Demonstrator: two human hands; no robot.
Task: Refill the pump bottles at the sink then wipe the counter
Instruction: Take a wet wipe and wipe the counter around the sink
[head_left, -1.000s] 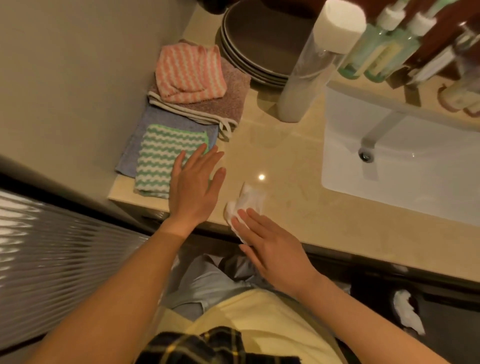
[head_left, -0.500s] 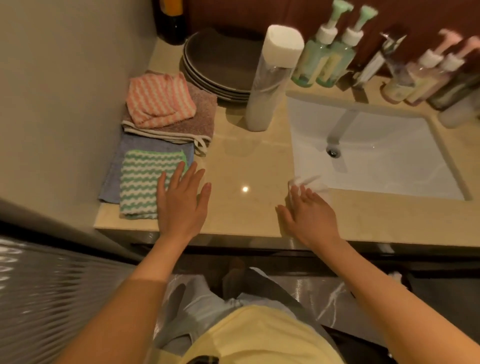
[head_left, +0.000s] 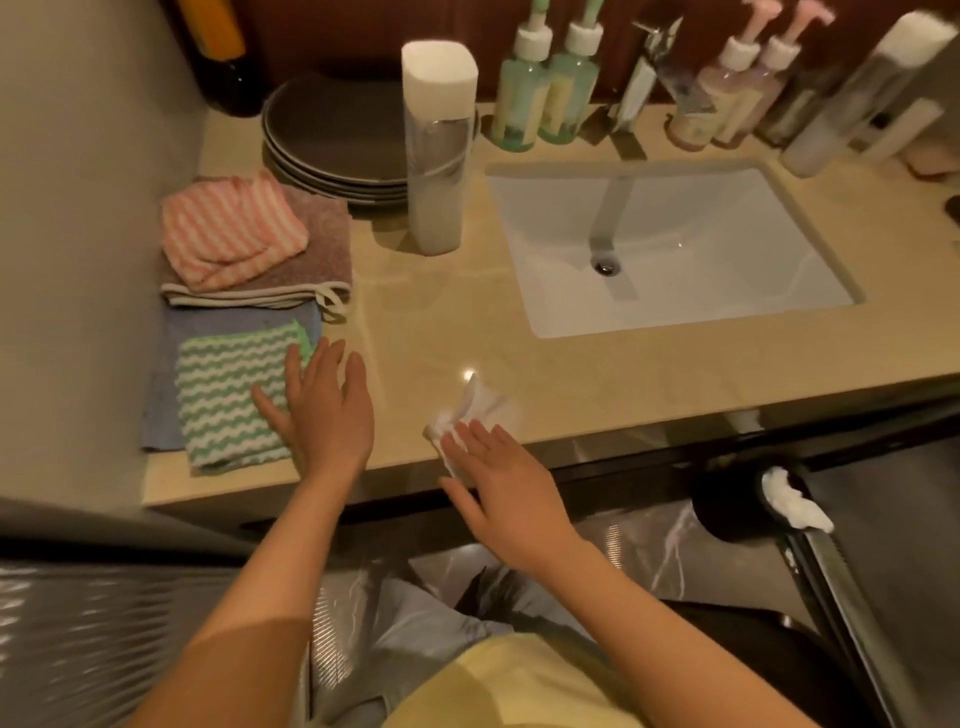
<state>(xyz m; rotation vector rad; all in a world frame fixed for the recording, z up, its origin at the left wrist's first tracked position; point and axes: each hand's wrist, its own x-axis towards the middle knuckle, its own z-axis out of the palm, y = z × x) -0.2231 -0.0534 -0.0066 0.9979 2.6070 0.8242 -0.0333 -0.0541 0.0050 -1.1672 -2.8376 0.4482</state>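
My right hand (head_left: 498, 483) presses a crumpled white tissue (head_left: 470, 415) flat-fingered onto the beige counter (head_left: 649, 374) near its front edge. My left hand (head_left: 324, 410) lies open with straight fingers, partly on the green-and-white striped cloth (head_left: 223, 395). Two green pump bottles (head_left: 545, 88) stand behind the white sink (head_left: 675, 244) at the left of the tap (head_left: 644, 78). Two pink pump bottles (head_left: 737, 93) stand at the right of it. A tall clear refill bottle with a white cap (head_left: 439, 150) stands left of the sink.
Folded cloths, pink-striped (head_left: 228, 234) on brown (head_left: 322, 244), lie at the left by the wall. Grey plates (head_left: 332, 145) are stacked behind them. Another tall clear bottle (head_left: 862, 88) stands at the far right. A black bin (head_left: 737, 499) with white tissue sits below the counter.
My right hand swept the tissue right toward the sink's edge, then back left to the counter's front edge. My left hand stayed on the striped cloth.
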